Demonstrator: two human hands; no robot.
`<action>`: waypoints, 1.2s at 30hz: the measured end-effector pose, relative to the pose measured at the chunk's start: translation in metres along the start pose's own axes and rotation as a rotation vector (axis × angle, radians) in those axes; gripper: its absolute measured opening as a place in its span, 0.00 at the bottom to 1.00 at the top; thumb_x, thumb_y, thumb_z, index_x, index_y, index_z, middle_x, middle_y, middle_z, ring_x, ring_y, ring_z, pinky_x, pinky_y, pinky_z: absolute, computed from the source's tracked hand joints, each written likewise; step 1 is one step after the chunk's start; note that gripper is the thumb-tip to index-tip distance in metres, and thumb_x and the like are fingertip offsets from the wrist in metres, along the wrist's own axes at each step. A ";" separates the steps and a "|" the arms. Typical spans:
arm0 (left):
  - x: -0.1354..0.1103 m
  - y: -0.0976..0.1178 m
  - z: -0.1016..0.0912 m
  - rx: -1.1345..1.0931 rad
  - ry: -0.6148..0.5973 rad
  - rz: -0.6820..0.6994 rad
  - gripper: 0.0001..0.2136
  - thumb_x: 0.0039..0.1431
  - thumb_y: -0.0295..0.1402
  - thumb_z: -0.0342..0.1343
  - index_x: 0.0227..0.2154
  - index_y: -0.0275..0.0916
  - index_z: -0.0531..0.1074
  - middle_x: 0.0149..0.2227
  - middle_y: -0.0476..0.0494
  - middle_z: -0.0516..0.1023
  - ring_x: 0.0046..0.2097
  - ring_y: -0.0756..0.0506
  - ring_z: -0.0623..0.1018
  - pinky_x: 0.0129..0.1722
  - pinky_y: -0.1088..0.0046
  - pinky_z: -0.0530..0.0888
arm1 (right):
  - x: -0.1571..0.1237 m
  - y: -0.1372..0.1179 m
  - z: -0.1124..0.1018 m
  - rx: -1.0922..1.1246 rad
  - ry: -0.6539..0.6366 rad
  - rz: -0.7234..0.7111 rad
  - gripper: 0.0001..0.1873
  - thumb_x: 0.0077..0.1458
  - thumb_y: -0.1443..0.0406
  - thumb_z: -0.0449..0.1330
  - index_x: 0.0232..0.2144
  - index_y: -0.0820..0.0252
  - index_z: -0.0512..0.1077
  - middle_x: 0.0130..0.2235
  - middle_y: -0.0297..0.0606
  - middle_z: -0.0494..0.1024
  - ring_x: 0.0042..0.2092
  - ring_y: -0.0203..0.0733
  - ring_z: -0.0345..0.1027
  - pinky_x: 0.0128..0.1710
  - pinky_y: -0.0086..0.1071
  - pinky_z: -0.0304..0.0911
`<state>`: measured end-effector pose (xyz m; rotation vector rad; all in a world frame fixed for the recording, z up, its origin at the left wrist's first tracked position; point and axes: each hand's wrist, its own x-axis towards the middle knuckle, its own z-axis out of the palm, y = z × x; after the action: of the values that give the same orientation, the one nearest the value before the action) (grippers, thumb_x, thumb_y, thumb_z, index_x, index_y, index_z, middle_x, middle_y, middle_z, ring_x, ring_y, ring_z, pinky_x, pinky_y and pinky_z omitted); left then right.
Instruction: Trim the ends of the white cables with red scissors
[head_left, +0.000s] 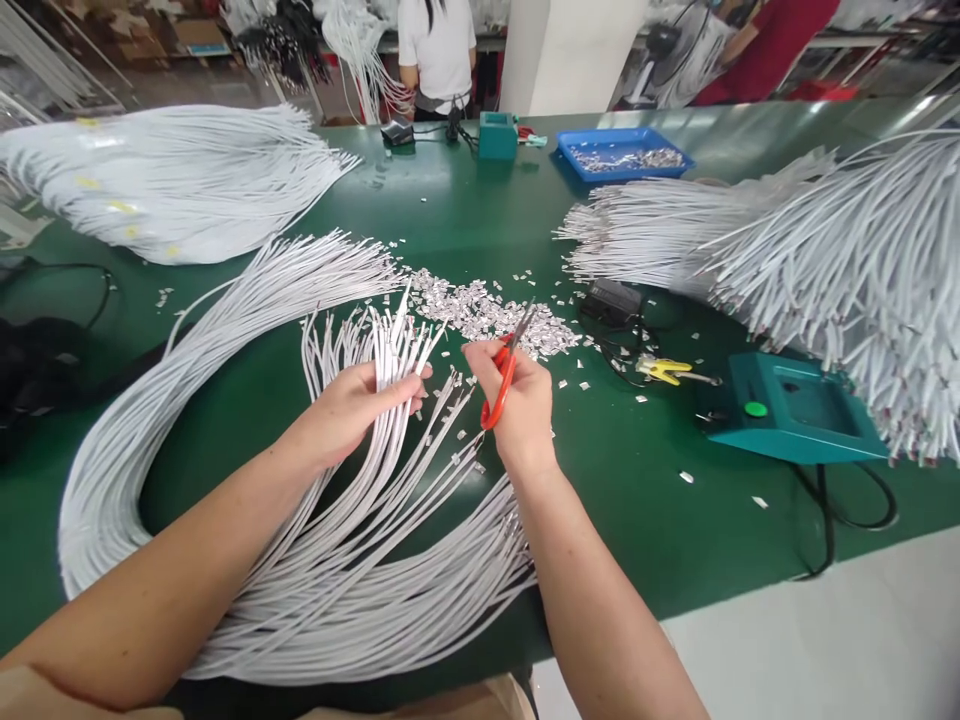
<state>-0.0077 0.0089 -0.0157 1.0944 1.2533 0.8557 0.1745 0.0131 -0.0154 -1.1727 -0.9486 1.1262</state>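
Observation:
My left hand (364,405) is closed around a bunch of white cables (390,370), its thumb lying across them and their ends sticking up. In my right hand (521,405) is a pair of scissors with red handles (501,395); the dark blades point up and away, apart from the cables. Below both hands, a long bundle of white cables (360,610) curves round to the left and back toward the middle. Behind my hands lies a heap of small silvery-white pieces (487,312), some scattered along the cable ends.
Wrapped cables (187,180) lie back left, more cable bundles (847,240) right. A teal device (802,405), yellow-handled pliers (667,371) and a black adapter (613,302) sit on the right. A blue tray (622,150) holds small pieces. Two people stand beyond the green table (637,540).

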 end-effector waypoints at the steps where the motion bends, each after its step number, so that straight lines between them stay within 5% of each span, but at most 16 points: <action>1: 0.000 -0.001 0.001 0.004 0.004 0.006 0.16 0.52 0.43 0.65 0.38 0.38 0.78 0.34 0.44 0.81 0.38 0.44 0.79 0.48 0.63 0.72 | 0.000 -0.001 0.000 0.015 -0.029 0.017 0.09 0.49 0.59 0.65 0.26 0.58 0.76 0.30 0.33 0.77 0.35 0.38 0.69 0.41 0.34 0.63; 12: -0.011 0.006 0.017 0.219 -0.071 0.066 0.13 0.56 0.45 0.60 0.30 0.39 0.75 0.29 0.45 0.79 0.35 0.44 0.78 0.43 0.65 0.72 | 0.003 -0.006 -0.005 0.187 -0.131 0.091 0.14 0.47 0.57 0.67 0.19 0.57 0.71 0.28 0.35 0.74 0.39 0.41 0.69 0.41 0.35 0.64; 19: -0.009 0.008 0.017 -0.056 -0.096 0.017 0.10 0.52 0.39 0.64 0.32 0.40 0.73 0.38 0.46 0.79 0.36 0.46 0.77 0.32 0.71 0.69 | 0.003 0.000 -0.002 0.182 -0.167 0.103 0.10 0.44 0.59 0.69 0.24 0.57 0.74 0.26 0.29 0.74 0.29 0.32 0.64 0.36 0.32 0.64; 24: -0.005 0.008 0.017 -0.121 -0.070 0.058 0.09 0.52 0.34 0.64 0.27 0.40 0.68 0.26 0.52 0.74 0.34 0.49 0.76 0.34 0.73 0.68 | -0.006 0.001 0.007 0.173 -0.357 0.146 0.08 0.46 0.61 0.68 0.25 0.58 0.75 0.23 0.29 0.73 0.28 0.33 0.67 0.35 0.32 0.64; 31: -0.003 0.009 0.016 -0.090 -0.036 0.033 0.13 0.48 0.34 0.67 0.28 0.39 0.66 0.28 0.52 0.74 0.34 0.48 0.78 0.30 0.73 0.68 | -0.007 -0.001 0.007 -0.041 -0.317 0.121 0.11 0.50 0.57 0.64 0.27 0.59 0.75 0.27 0.32 0.76 0.30 0.35 0.68 0.35 0.32 0.64; 36: -0.002 0.009 0.010 -0.090 0.065 0.045 0.16 0.46 0.37 0.69 0.30 0.39 0.66 0.30 0.51 0.75 0.33 0.48 0.78 0.29 0.73 0.68 | 0.002 0.003 -0.006 -0.508 -0.282 -0.028 0.11 0.51 0.57 0.62 0.25 0.58 0.72 0.30 0.35 0.75 0.30 0.36 0.64 0.31 0.32 0.59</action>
<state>0.0026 0.0079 -0.0071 1.0333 1.2357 0.9796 0.1800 0.0141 -0.0197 -1.4169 -1.5267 1.0768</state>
